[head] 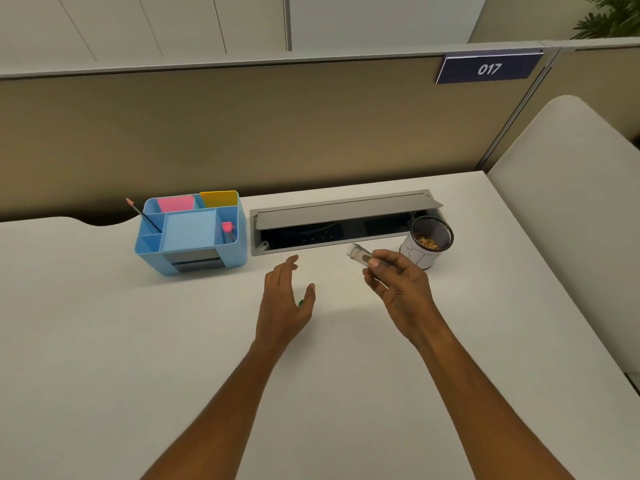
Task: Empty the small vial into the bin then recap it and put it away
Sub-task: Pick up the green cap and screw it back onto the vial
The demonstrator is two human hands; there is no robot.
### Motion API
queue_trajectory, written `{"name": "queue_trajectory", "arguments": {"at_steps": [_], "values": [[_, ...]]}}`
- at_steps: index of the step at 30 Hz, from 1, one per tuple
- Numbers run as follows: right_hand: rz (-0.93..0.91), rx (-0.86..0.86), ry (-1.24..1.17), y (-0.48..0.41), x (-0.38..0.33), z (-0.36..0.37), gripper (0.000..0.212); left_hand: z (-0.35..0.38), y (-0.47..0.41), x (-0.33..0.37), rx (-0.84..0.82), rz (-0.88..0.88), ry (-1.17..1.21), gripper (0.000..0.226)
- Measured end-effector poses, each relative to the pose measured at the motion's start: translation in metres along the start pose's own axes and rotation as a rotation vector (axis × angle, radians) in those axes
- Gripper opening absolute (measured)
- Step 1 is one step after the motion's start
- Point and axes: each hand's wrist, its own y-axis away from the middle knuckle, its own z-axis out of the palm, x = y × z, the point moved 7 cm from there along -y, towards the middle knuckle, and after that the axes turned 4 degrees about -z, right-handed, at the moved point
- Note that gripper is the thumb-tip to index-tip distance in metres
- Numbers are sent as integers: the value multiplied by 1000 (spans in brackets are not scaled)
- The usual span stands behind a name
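Note:
My right hand [398,285] holds a small clear vial [360,253] between thumb and fingertips, tilted with its open mouth pointing up and left, just left of the bin. The bin [427,242] is a small black mesh cup with a white lower wall, and tan bits lie inside it. My left hand [285,299] hovers over the white desk with fingers spread. A small green cap [300,302] shows at the crook of its thumb; whether the hand grips it or it lies on the desk, I cannot tell.
A blue desk organiser [190,233] with pink and yellow notes, a pencil and an eraser stands at the back left. An open grey cable tray [343,220] runs along the back of the desk. A beige partition rises behind, and a pale chair back stands at the right.

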Motion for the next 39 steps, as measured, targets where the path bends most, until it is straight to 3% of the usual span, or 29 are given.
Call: {"name": "queue_trajectory", "arguments": {"at_steps": [8, 22, 30, 39], "values": [[42, -19, 74, 11, 31, 14, 20, 5, 32, -48, -112, -160, 4, 83], [87, 46, 60, 31, 48, 2, 20, 17, 32, -40, -59, -72, -105, 33], [82, 32, 53, 38, 52, 9, 22, -7, 37, -36, -53, -104, 195, 32], [63, -79, 84, 49, 60, 39, 21, -70, 49, -18, -69, -25, 403, 35]]}}
